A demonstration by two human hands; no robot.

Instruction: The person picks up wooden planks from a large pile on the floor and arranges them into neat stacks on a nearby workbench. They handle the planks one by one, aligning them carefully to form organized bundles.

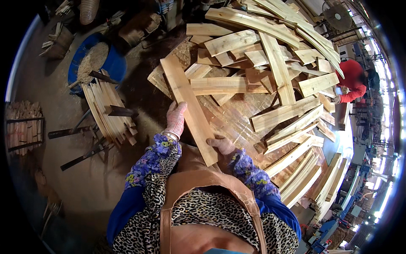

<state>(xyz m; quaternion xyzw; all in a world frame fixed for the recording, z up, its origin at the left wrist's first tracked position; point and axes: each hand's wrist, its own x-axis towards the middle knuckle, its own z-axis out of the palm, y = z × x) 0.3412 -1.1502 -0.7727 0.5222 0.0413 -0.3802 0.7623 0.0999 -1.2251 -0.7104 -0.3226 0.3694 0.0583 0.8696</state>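
Observation:
A long flat wooden board [189, 109] lies slantwise before me, its far end over the pile and its near end close to my apron. My left hand [176, 118], in a pale pinkish knit glove, grips its left edge near the middle. On the opposite edge, toward the near end, my gloved right hand [222, 144] holds the board with its fingertips; part of its grip is hidden. Beyond it, loose boards [218, 85] lie crosswise on a worn wooden table [228, 120].
More boards [296, 156] are laid in rows on the right. At left stand a blue tub [119, 67] of shavings and a metal rack [120, 111] with slats. Bundled wood [25, 131] sits farther left. A person in red [352, 78] works at the far right.

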